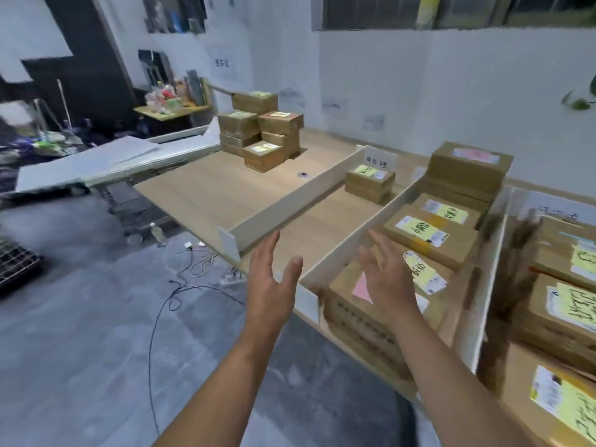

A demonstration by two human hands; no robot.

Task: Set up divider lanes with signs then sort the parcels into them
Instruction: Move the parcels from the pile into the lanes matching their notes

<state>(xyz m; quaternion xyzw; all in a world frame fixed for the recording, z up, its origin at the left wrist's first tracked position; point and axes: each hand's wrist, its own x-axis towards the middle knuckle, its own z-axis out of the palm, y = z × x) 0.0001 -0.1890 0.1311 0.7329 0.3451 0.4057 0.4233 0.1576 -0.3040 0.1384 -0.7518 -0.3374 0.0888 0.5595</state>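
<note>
On a long wooden table (206, 188), white divider boards (290, 198) mark out lanes running to the wall. A stack of brown parcels (261, 130) stands at the far left end. One lane holds a small parcel stack (369, 185) below a paper sign (380, 160). The lane to its right is full of labelled parcels (432, 233). My left hand (272, 279) and right hand (387, 275) hover open and empty, palms facing each other, at the table's front edge. The right hand is over a parcel with a pink label (358, 304).
More parcels with yellow labels (567, 304) fill the lanes at the far right. Cables and a power strip (232, 279) lie on the grey floor to the left. A white conveyor-like ramp (106, 166) meets the table's left end. Clutter stands at the back left.
</note>
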